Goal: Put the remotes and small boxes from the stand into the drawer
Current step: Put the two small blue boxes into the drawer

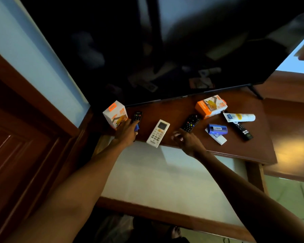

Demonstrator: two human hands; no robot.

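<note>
On the brown wooden stand [242, 148] lie a white air-conditioner remote [158, 133], a black remote with coloured buttons [190, 122], a long black remote [242, 129] and a black remote at the left [136, 116]. A white-and-orange box [114, 113] stands at the left; an orange-and-white box [211, 106] lies further right. My left hand [125, 132] rests on the left black remote beside the white-and-orange box, its fingers over something blue. My right hand [186, 141] hovers with fingers spread just short of the black remote with coloured buttons. The drawer [161, 174] below stands pulled out, white inside.
A large black TV screen [165, 50] leans over the back of the stand. A white tube [239, 117], a blue box [217, 129] and a white flat pack [218, 138] lie at the right. A dark wooden door frame [25, 137] runs along the left.
</note>
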